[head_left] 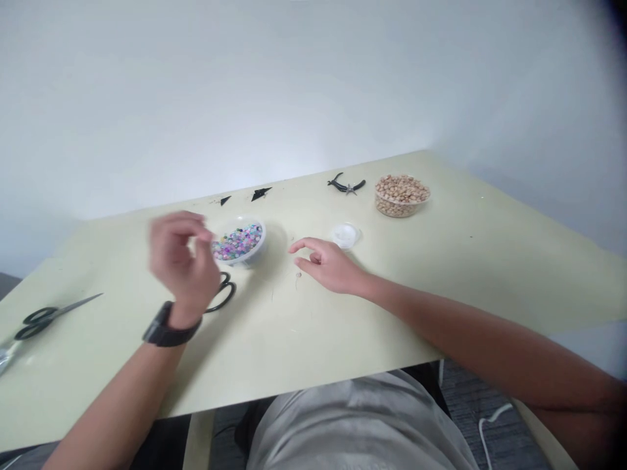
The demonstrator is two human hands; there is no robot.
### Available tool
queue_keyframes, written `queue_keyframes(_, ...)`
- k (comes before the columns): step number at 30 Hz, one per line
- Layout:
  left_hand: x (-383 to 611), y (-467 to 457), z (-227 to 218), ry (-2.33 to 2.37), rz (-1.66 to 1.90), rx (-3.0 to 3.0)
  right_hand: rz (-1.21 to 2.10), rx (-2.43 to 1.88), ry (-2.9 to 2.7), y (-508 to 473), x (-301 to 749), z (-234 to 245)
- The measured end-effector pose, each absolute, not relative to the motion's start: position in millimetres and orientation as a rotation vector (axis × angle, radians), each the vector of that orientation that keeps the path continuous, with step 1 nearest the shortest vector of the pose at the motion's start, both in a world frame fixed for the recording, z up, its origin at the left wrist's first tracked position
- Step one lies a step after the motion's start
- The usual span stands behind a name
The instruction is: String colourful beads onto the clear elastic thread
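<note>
The right hand [323,266] was low over the table [313,352], thumb and forefinger parted, the other fingers curled in. Just beneath its thumb, toward the near side, lay a small pale piece [298,277] with a thin tail. The left hand [180,258], above a dark watch [169,326], was raised with its fingers bent toward the thumb; it was badly blurred, so whether it pinched anything could not be told. Just right of the left hand stood a clear bowl [263,248], with many-coloured beads [242,240] inside, purple and teal among them. Black handle loops [228,297] showed on the near side of the bowl, partly behind the left wrist. Just beyond the right hand sat a small round whitish container [345,235]. Farther off lay dark-handled pliers [347,187], with a clear tub [399,210] of tan, bean-like pieces [401,190] to their right. Well to the left lay black-handled scissors [49,318], their blades pointing right and away.
</note>
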State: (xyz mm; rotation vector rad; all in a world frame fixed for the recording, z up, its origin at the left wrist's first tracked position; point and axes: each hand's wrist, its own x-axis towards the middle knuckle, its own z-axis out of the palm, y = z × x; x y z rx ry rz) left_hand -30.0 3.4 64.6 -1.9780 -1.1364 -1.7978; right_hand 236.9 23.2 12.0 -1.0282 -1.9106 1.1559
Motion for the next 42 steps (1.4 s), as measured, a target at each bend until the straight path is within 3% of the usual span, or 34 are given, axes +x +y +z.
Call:
queue_keyframes(5, 22.3, -9.2, 19.9, -1.005, -1.391, -2.484, 1.595, -0.776, -1.74, 16.5, 233.5, 17.6)
queue_keyframes(12, 21.1, -9.5, 9.6, -1.028, -1.317, -2.565, 1.801, -0.72, -1.789, 13.6, 230.2, 9.3)
queue_keyframes(20, 22.4, -5.7, 3.5, -1.098, -1.249, -2.586, 1.63, -1.01, -1.867, 18.1, 235.3, 14.5)
queue_keyframes(29, 34.3, 13.3, -7.5, -1.472, -1.265, -2.655, 1.209, -0.962, -1.702, 24.5, 230.9, -0.1)
queue_keyframes(42, 32.4, 57.2, -33.1, -1.53, -0.991, -2.779, 1.181, -0.975, -1.676, 23.9, 229.6, -3.9)
